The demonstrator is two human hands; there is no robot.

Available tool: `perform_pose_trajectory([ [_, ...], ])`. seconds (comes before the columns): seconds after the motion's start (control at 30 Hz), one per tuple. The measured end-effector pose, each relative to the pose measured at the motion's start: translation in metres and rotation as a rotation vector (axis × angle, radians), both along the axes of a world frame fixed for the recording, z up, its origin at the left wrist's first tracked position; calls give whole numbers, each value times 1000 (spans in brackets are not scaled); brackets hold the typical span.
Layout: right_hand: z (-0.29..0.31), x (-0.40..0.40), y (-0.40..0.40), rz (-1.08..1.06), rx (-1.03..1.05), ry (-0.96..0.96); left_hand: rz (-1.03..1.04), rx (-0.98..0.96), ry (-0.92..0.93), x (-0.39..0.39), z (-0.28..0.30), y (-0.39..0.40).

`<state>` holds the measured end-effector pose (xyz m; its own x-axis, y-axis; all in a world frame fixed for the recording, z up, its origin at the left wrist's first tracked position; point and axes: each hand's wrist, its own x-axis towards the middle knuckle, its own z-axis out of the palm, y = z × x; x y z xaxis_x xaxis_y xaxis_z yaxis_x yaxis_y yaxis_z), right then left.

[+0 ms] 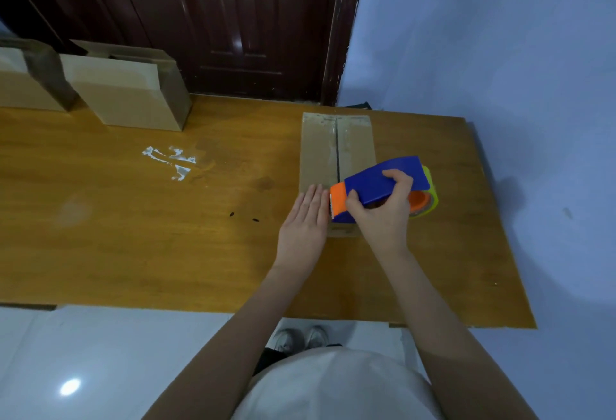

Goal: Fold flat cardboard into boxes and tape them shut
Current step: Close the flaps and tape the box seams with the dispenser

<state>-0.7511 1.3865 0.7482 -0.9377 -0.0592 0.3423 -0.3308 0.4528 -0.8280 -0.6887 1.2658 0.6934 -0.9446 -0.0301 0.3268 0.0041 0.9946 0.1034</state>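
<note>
A folded cardboard box (320, 153) lies on the wooden table (133, 236), its two top flaps meeting in a dark centre seam with clear tape along it. My right hand (383, 216) grips a blue and orange tape dispenser (383, 183) over the box's near end, its toothed edge pointing left. A yellow-green tape roll (430, 196) sits in the dispenser. My left hand (306, 223) lies flat with straight fingers on the box's near left part, just beside the dispenser's cutter.
Two assembled cardboard boxes (130, 96) (23, 83) stand at the table's far left. Scraps of clear tape (173, 161) are stuck to the tabletop in the middle. A dark wooden door (233, 19) is behind the table and a pale wall (483, 36) to the right.
</note>
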Motion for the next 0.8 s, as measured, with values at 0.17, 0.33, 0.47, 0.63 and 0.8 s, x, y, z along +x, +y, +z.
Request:
perform_pose_trajectory([
  [0.17,5,-2,5,-72,-195,-105,-20,-55,-9,0,4,-5],
  [0.33,8,1,7,-82,-282,-105,-12,-27,-17,1,7,-4],
  [0.47,19,-10,29,-175,-397,-49,13,7,14,7,6,-17],
  [0.63,28,-19,66,-80,-194,44,-60,2,29,1,12,-21],
  [0.8,17,-15,71,-100,30,75,-87,-73,-63,0,10,-15],
])
